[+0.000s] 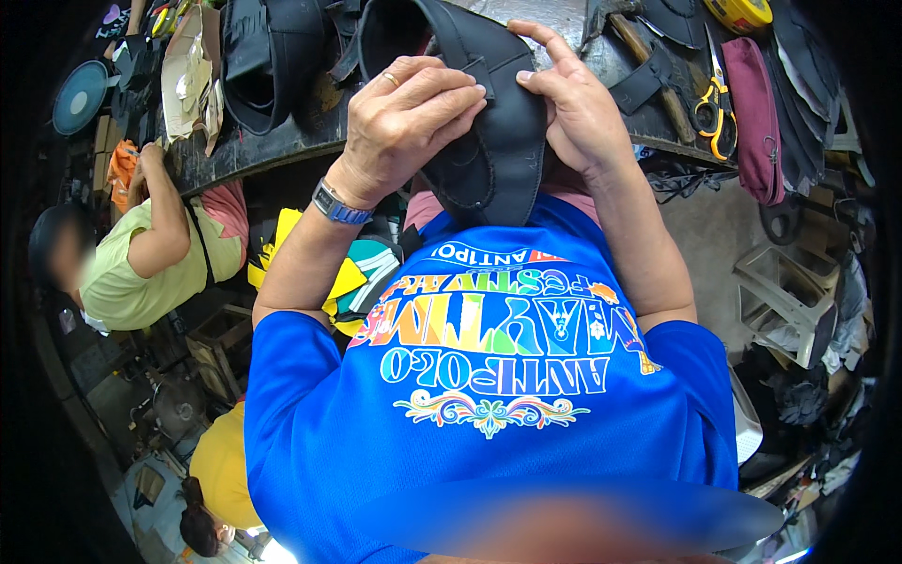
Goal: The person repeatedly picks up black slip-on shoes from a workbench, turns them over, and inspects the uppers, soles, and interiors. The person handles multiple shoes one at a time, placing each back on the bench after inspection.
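Note:
A black leather shoe upper (pixel 507 141) is held up in front of my chest at the table's near edge, its open end away from me. My left hand (pixel 409 113), wearing a ring and a watch, pinches with closed fingertips at a small strap on its top face; what lies between the fingertips is partly hidden. My right hand (pixel 581 108) grips the right edge of the upper, with the thumb on top and the forefinger stretched along the far side. Another black shoe upper (pixel 268 70) lies on the dark worktable (pixel 272 155) to the left.
On the table's right are a wooden-handled tool (pixel 665 94), orange-handled scissors (pixel 718 115), a maroon pouch (pixel 754 117) and a yellow round container (pixel 740 13). Torn cardboard (pixel 191 80) lies left. Two people, in a pale green shirt (pixel 141 268) and a yellow shirt (pixel 225 465), are at left. A stool (pixel 789 305) stands right.

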Demonstrator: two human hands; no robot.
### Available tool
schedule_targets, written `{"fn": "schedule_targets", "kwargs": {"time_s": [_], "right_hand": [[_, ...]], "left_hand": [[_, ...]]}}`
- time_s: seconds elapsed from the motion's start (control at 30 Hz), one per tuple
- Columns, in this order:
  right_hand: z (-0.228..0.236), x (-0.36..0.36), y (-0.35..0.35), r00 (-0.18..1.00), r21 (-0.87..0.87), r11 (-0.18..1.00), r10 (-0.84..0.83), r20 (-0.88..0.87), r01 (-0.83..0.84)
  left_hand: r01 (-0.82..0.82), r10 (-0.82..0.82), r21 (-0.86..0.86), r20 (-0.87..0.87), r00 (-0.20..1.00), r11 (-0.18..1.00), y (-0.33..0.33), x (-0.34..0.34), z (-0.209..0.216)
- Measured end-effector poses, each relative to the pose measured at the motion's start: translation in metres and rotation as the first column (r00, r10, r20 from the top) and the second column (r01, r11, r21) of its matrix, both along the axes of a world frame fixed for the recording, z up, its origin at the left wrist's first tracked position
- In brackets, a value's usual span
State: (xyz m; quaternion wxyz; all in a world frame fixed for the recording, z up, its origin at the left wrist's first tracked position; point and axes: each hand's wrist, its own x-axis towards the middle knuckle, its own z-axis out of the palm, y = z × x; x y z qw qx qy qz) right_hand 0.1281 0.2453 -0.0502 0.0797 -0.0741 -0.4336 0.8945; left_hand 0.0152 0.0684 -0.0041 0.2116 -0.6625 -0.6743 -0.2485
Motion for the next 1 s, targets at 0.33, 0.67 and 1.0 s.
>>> {"fn": "schedule_targets", "kwargs": {"time_s": [0.33, 0.67, 1.0], "right_hand": [[0.006, -0.003, -0.012, 0.989, 0.031, 0.990, -0.134, -0.066, 0.137], [-0.003, -0.004, -0.012, 0.986, -0.095, 0.985, -0.135, 0.099, 0.145], [-0.021, 0.011, 0.018, 0.965, -0.453, 0.888, 0.187, 0.186, -0.084]], "left_hand": [[-0.139, 0.135, 0.013, 0.153, 0.979, 0.990, 0.003, 0.007, -0.010], [-0.273, 0.261, -0.084, 0.646, 0.718, 0.958, -0.005, 0.010, -0.005], [-0.332, 0.042, 0.049, 0.964, 0.264, 0.942, -0.041, -0.009, -0.032]]}}
